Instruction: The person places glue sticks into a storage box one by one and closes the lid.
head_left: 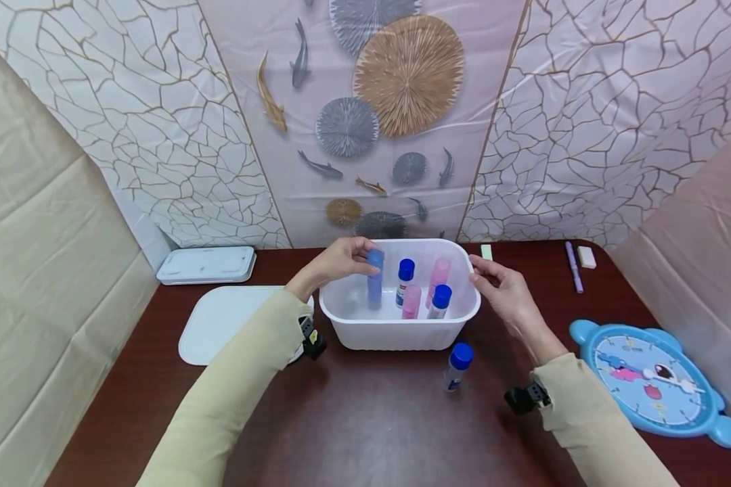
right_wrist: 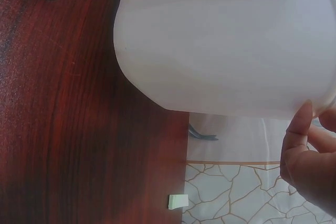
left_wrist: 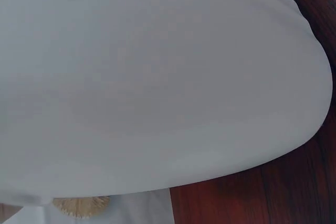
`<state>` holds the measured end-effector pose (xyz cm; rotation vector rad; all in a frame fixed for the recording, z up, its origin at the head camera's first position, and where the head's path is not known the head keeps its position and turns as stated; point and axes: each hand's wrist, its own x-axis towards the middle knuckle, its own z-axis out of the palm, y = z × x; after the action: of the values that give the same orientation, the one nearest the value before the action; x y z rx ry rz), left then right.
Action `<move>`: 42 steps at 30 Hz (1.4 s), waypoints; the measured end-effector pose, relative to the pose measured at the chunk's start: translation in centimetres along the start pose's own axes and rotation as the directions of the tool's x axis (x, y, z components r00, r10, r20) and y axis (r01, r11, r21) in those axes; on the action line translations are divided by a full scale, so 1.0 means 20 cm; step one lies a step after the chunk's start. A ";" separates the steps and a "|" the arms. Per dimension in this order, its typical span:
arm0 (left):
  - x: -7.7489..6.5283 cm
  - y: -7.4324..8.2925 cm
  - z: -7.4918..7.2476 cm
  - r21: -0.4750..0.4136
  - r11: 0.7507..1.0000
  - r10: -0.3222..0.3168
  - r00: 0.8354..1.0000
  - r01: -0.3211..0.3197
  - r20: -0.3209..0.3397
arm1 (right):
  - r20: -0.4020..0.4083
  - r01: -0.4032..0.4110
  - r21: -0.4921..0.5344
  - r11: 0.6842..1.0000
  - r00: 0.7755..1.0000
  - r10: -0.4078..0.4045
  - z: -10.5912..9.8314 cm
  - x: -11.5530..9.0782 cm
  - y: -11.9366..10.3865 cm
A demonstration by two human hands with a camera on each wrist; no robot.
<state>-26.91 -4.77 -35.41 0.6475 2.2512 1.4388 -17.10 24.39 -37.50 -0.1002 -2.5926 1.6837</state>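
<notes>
My left hand (head_left: 345,260) reaches over the left side of a white plastic bin (head_left: 396,335), pinching the top of a translucent blue tube (head_left: 374,291) that stands upright inside. My right hand (head_left: 504,287) grips the bin's right rim between thumb and fingers; the right wrist view shows the thumb (right_wrist: 298,129) on the rim. Also upright in the bin are two blue-capped bottles (head_left: 405,270) and two pink tubes (head_left: 440,272). Another blue-capped bottle (head_left: 459,365) stands on the table in front. The bin's outer wall (left_wrist: 157,87) fills most of the left wrist view.
A white lid-like tray (head_left: 219,325) lies left of the bin, with a white case (head_left: 207,264) behind it. To the right lie a blue cartoon clock (head_left: 652,379), a purple pen (head_left: 574,267), a white eraser (head_left: 587,257) and a pale green block (head_left: 486,252). A patterned backdrop rises behind.
</notes>
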 end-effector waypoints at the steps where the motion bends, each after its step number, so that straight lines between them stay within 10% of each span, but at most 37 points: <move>1: 0.01 0.00 0.00 0.035 0.999 -0.005 1.000 0.005 0.003 | -0.001 -0.003 0.003 1.000 1.000 0.003 0.00 0.00 0.00; 7: 0.05 -0.02 0.05 0.188 0.982 -0.005 1.000 0.000 0.028 | 0.002 -0.017 0.019 1.000 1.000 0.017 0.00 0.00 0.00; 21: 0.00 0.01 0.05 0.205 0.978 -0.026 0.997 0.040 -0.069 | 0.001 -0.013 0.038 0.999 1.000 0.013 0.00 0.00 0.01; 28: -0.11 0.08 0.06 0.103 0.989 0.126 0.971 -0.107 -0.205 | 0.010 -0.016 0.037 0.999 1.000 0.015 -0.01 0.00 0.00; 33: -0.25 0.19 0.27 -0.168 0.954 0.239 0.968 -0.249 -0.077 | -0.002 0.002 0.025 1.000 1.000 -0.001 -0.02 0.00 0.00; 37: -0.32 0.21 0.51 -0.266 0.938 0.256 0.962 -0.223 0.092 | -0.015 0.026 0.023 0.999 1.000 -0.025 -0.02 0.00 0.00; 42: -0.34 0.16 0.72 -0.263 0.949 0.210 0.971 -0.174 0.114 | -0.011 0.048 0.030 0.998 0.999 -0.047 0.00 0.00 0.01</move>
<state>-12.90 3.06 -37.61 0.8735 1.8995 1.6798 -17.08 24.50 -37.77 -0.0454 -2.5405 1.7009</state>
